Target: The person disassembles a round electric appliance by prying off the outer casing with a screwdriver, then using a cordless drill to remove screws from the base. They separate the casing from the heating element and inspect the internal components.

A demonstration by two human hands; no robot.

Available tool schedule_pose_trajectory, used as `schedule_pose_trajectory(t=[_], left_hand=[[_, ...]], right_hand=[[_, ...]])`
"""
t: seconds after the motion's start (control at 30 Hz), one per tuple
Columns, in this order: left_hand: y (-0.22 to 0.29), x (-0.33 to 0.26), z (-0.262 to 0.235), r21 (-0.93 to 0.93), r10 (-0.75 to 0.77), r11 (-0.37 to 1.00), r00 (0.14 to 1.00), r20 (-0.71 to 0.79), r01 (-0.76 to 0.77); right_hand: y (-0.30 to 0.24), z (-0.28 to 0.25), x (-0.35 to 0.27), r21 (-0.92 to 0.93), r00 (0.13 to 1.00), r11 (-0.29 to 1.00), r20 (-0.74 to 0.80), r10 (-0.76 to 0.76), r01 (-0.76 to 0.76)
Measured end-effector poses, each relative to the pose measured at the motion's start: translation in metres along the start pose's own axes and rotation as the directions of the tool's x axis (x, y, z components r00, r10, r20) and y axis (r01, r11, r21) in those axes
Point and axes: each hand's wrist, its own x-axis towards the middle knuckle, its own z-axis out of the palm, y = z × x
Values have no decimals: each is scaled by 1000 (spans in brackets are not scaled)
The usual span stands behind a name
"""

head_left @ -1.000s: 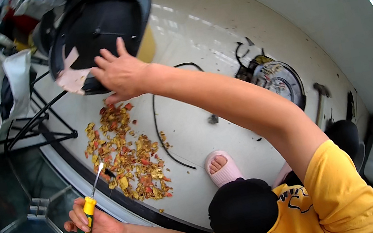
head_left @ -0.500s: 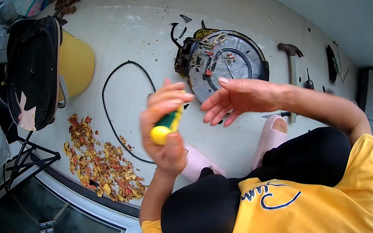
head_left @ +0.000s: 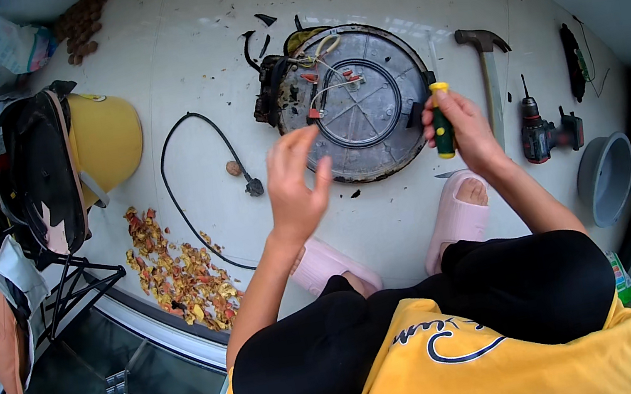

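My right hand (head_left: 462,127) is closed round a green and yellow screwdriver handle (head_left: 443,132), held upright just off the right rim of a round grey appliance base (head_left: 376,157); no shaft shows. My left hand (head_left: 298,186) hangs in front of the base's left rim, fingers apart and empty. Loose wires with red connectors (head_left: 314,114) lie across the base, which has a circular groove. At its left edge sits a broken, dark housing (head_left: 269,91). Black shards (head_left: 265,18) are scattered beyond it.
A claw hammer (head_left: 490,73), a cordless drill (head_left: 539,134) and a grey basin (head_left: 608,179) are on the right. Leftward lie a black power cord (head_left: 167,181), dry peelings (head_left: 186,279), a yellow bucket (head_left: 107,141) and a folding stool (head_left: 85,280). Pink slippers (head_left: 454,219) are on my feet.
The screwdriver handle has passed from my left hand to my right. My hands have moved apart, the right one away to the right. The view has shifted, bringing the drill and basin into sight.
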Motion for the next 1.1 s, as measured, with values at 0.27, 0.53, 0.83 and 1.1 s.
schedule_pose_trajectory(t=[0.27, 0.53, 0.83, 1.1], left_hand=[[-74, 45, 15, 333, -115, 924, 967, -226, 188], [-97, 62, 40, 541, -101, 826, 986, -133, 158], [-84, 55, 36, 432, -150, 871, 965, -217, 233], [-44, 52, 22, 364, -38, 919, 951, -308, 154]], right_hand=[[80, -82, 48, -791, 892, 574, -396, -218, -211], [84, -81, 47, -899, 892, 430, -257, -371, -80], [76, -68, 51, -781, 912, 624, -270, -309, -20], [65, -60, 53, -934, 726, 306, -81, -683, 184]])
